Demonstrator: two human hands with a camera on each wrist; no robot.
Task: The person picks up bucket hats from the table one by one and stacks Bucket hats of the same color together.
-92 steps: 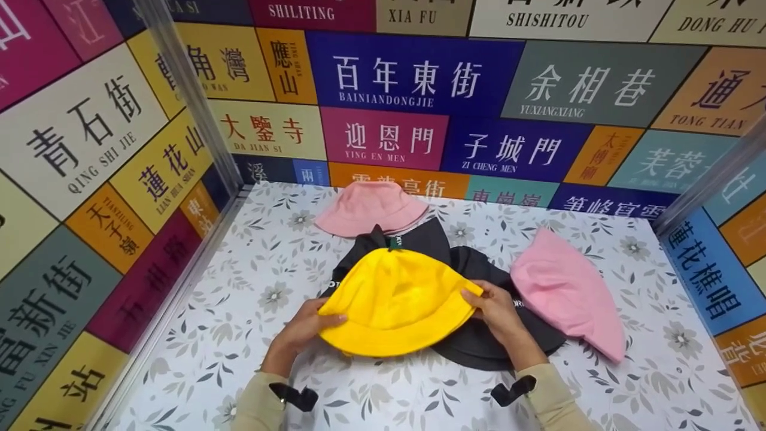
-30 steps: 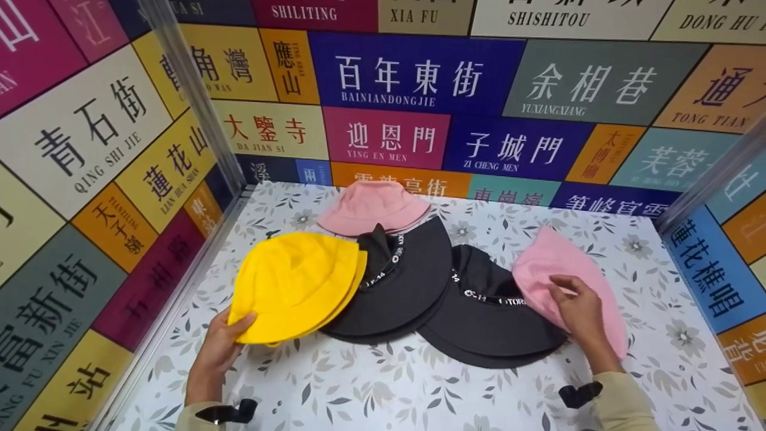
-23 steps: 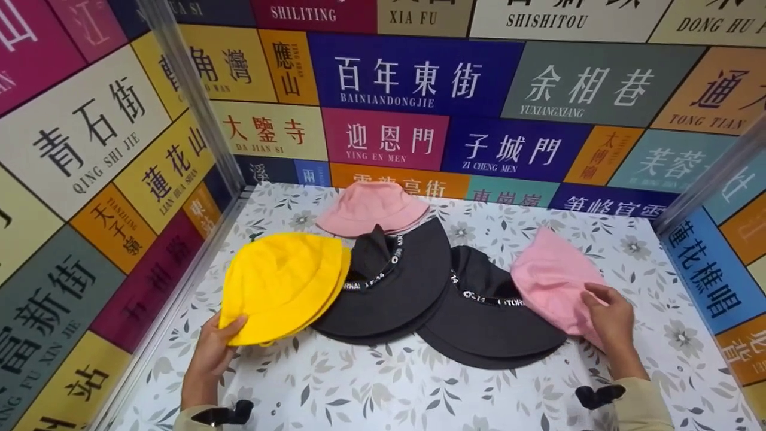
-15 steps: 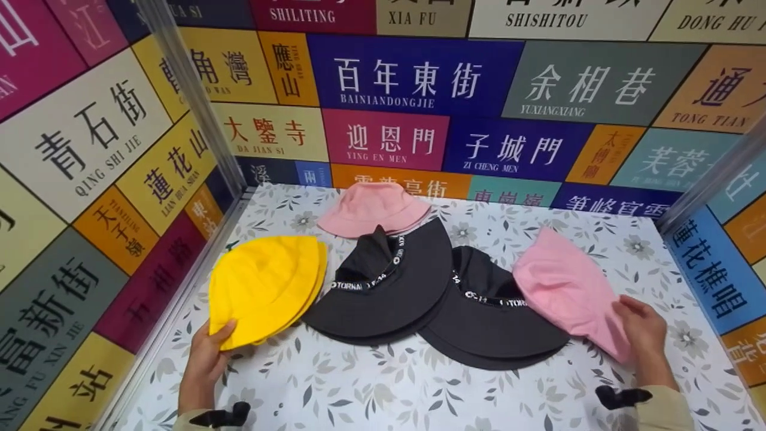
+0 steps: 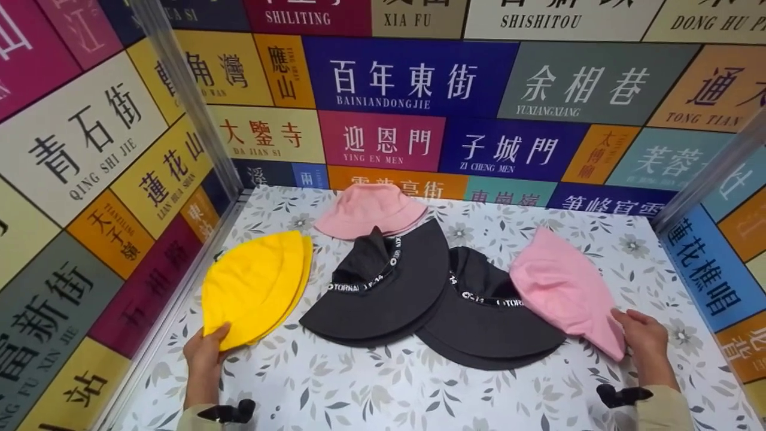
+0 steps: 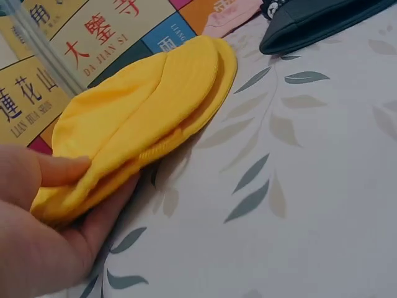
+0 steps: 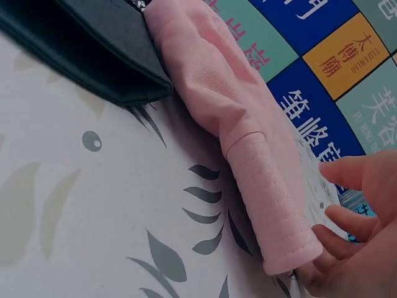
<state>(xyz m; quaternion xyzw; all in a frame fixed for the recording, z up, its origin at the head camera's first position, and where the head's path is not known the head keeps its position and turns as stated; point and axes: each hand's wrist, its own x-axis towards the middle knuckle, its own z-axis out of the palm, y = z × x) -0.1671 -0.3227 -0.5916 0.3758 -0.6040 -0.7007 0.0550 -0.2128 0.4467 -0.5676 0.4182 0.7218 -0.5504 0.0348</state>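
Observation:
My left hand (image 5: 206, 353) pinches the near brim of a yellow bucket hat (image 5: 251, 287) at the left of the table. In the left wrist view, the thumb lies on top of the folded brim and the fingers are beneath it. At the right, a pink bucket hat (image 5: 565, 287) lies folded flat. My right hand (image 5: 643, 341) is beside its outer brim. The right wrist view shows that hand's fingers (image 7: 350, 217) loosely spread, with the lower fingertips right at the brim's end.
Two black bucket hats with white lettering bands, one at centre (image 5: 389, 305) and one to its right (image 5: 491, 335), overlap on the patterned tabletop (image 5: 359, 395). Another pink bucket hat (image 5: 371, 209) sits behind them. Sign-covered panels (image 5: 413, 78) enclose the back and sides.
The yellow hat has moved left off the black hats, held by the left hand alone. My right hand has let go of it and passed over the right pink hat to its outer brim.

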